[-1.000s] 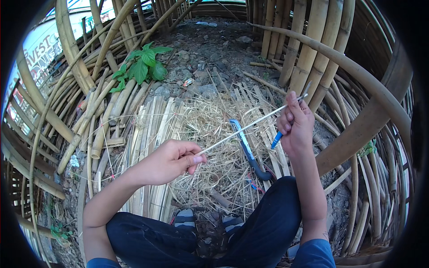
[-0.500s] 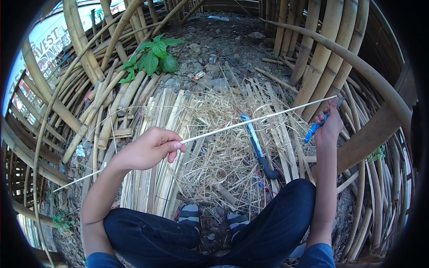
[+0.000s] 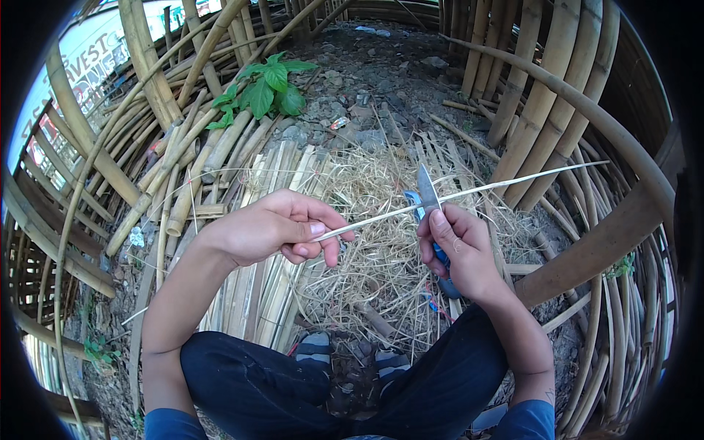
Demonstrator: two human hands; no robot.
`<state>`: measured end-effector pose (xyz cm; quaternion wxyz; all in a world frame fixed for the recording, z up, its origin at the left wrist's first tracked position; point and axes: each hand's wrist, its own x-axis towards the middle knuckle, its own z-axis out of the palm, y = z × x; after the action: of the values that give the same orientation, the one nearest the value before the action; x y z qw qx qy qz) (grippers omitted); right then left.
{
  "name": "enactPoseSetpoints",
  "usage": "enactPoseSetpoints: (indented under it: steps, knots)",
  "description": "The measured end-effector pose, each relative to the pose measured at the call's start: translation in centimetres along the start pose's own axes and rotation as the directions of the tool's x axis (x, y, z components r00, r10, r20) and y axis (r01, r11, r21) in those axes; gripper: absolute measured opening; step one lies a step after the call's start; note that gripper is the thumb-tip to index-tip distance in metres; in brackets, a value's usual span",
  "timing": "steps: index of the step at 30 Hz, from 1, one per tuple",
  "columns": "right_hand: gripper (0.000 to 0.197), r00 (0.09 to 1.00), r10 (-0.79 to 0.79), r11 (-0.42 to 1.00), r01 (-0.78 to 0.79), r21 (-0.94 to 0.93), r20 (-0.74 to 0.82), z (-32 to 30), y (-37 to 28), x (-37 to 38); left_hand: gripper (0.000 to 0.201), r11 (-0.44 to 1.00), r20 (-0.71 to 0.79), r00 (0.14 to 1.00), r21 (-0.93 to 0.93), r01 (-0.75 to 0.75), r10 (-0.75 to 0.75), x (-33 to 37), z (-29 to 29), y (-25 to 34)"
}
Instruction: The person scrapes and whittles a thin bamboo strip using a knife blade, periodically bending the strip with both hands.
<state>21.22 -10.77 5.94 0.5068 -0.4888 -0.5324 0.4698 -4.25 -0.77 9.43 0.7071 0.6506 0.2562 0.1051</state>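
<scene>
Toward eight o'clock comes the right hand (image 3: 460, 248), holding tight a knife (image 3: 427, 185), its blade crossing the thin stick (image 3: 528, 179) that points between two and three o'clock from the left hand (image 3: 275, 229) pinching it.

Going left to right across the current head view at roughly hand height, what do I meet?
Crumpled silvery scrap → left hand, holding a pale thin stick → right hand, holding a knife → small green plant.
</scene>
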Motion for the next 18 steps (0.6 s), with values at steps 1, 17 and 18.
enactPoseSetpoints:
  steps: [1, 17, 18]
  knots:
    - [0.029, 0.992, 0.111, 0.994, -0.112, 0.002, 0.058, 0.5, 0.1, 0.0, 0.024, 1.000, 0.006, 1.000, -0.019, 0.018, -0.018, 0.0, 0.0, 0.1]
    - [0.028, 0.971, 0.091, 0.993, -0.071, -0.096, 0.220, 3.3, 1.9, 0.3, 0.017, 0.995, -0.044, 0.999, 0.101, -0.018, 0.022, 1.7, 3.0, -0.3]
    - [0.028, 0.971, 0.093, 0.993, -0.074, -0.096, 0.220, 3.4, 1.7, 0.3, 0.017, 0.993, -0.057, 0.998, 0.117, -0.019, 0.026, 1.6, 3.2, -0.3]
